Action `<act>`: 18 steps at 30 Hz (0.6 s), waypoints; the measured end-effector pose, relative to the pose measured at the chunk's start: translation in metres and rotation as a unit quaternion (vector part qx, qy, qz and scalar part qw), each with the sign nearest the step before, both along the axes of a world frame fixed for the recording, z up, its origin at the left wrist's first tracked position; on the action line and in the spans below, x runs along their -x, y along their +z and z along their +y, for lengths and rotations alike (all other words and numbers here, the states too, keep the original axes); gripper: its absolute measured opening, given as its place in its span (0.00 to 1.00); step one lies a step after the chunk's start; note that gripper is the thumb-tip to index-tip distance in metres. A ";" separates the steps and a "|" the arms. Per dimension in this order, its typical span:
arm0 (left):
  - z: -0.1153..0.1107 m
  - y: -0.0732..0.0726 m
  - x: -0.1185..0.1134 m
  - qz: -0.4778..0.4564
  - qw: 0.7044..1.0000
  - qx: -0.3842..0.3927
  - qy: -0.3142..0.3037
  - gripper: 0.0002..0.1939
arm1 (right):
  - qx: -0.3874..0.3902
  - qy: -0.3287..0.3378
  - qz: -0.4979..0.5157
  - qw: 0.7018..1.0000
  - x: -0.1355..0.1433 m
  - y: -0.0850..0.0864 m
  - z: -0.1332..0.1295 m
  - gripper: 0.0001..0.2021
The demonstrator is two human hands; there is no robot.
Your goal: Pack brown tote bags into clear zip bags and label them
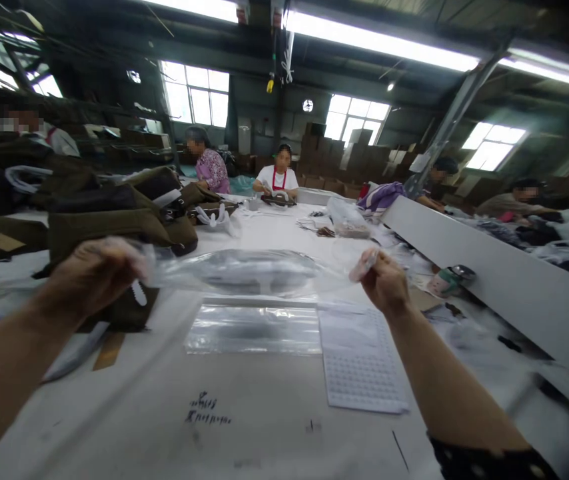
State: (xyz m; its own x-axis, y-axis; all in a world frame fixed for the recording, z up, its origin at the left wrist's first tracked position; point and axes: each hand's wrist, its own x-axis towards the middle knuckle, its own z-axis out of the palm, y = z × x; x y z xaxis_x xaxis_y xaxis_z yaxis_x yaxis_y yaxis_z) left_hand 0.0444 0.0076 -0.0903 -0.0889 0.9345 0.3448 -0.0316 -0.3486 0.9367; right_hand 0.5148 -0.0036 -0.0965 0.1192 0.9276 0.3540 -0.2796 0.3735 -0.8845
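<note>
Stretched between my two hands above the white table is a clear plastic bag (259, 270). My left hand (102, 270) is closed on its left end, blurred by motion. At the other end my right hand (383, 277) pinches the plastic between thumb and fingers. Below the held bag, flat clear plastic bags (254, 328) lie on the table. A printed sheet (364, 373) with rows of small marks sits to their right, under my right forearm. Close to my left hand are dark olive fabric bags (109, 227), piled up.
The white table (264, 413) has handwriting on it. A long white divider board (489, 273) runs along the right, with a green-and-pink jar (449, 280) beside it. A plastic-wrapped bundle (349, 217) and purple cloth (382, 198) lie farther back. Several people sit at work, one person (278, 179) straight ahead.
</note>
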 end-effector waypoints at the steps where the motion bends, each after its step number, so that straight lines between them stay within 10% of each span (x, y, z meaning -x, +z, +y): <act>1: -0.011 -0.027 0.004 0.012 0.997 0.061 -0.040 0.24 | 0.033 0.022 -0.023 0.999 -0.003 -0.028 -0.012 0.11; 5: -0.050 -0.140 0.000 0.034 0.976 0.203 -0.065 0.22 | 0.168 0.072 -0.095 0.979 0.000 -0.153 -0.056 0.19; 8: -0.082 -0.197 -0.006 0.086 0.965 0.237 -0.074 0.20 | 0.231 0.109 -0.147 0.955 0.005 -0.214 -0.089 0.23; 13: -0.129 -0.227 0.013 0.319 0.916 0.184 -0.156 0.19 | 0.248 0.239 -0.360 0.867 0.010 -0.203 -0.122 0.22; 18: -0.139 -0.237 0.037 0.501 0.834 0.034 -0.226 0.12 | -0.024 0.220 -0.571 0.790 0.095 -0.181 -0.145 0.40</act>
